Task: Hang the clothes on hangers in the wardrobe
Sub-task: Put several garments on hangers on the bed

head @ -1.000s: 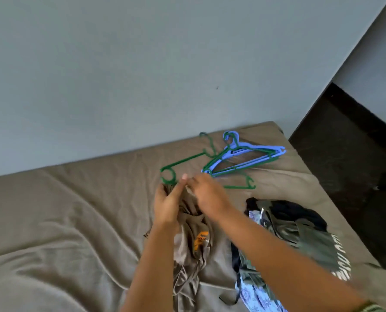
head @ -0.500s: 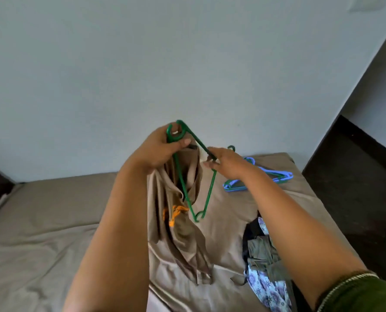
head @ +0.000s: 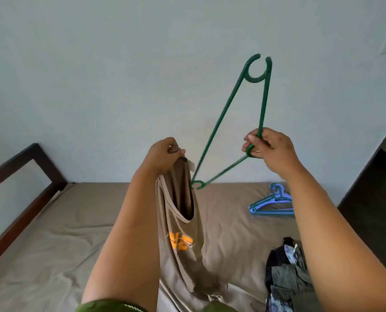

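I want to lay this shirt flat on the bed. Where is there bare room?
Bare sheet lies left of the tan shirt, toward the bed frame. A smaller patch lies between shirt and spare hangers. The clothes pile crowds the right.

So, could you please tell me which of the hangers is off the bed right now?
The dark green hanger, gripped in the right hand and raised against the wall; the blue and green hangers lie flat on the bed.

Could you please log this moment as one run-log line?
left hand: grips tan shirt collar | right hand: holds green hanger | hanger not yet inserted
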A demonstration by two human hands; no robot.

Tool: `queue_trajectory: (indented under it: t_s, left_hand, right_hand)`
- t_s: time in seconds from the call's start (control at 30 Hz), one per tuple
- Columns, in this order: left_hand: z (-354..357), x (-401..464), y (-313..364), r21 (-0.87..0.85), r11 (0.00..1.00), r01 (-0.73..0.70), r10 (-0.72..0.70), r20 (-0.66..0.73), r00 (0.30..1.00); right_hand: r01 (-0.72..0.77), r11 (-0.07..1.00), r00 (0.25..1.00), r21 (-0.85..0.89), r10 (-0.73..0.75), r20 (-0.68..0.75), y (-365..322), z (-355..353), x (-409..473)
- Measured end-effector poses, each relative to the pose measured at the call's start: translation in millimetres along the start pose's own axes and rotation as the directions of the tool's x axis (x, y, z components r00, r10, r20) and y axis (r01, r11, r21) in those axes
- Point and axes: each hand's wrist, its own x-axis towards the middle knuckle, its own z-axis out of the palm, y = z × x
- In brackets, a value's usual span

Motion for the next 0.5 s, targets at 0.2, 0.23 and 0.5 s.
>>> queue_trajectory:
  t_s: [0.2, 0.23, 0.5]
  left_hand:
    - [0.9, -4.0, 14.4, 0.007, 1.000, 0.025, -0.025, 0.106, 0.994]
    - [-0.2, -3.4, 14.4, -0.070, 0.995, 0.066, -0.057, 0.128, 0.990]
    - [-36.9, -13.3, 35.5, -0.338, 0.925, 0.175, -0.071, 0.300, 0.951]
  right_hand:
    - [0.131, 0.991, 0.991, -0.001, -0.131, 0.030, 7.2, 52.0, -10.6]
    - [0.156, 0.986, 0.987, -0.053, -0.154, 0.051, 12.4, 57.7, -11.6]
    - [0.333, 0.753, 0.925, -0.568, -0.144, 0.352, 42.6, 74.4, -19.2]
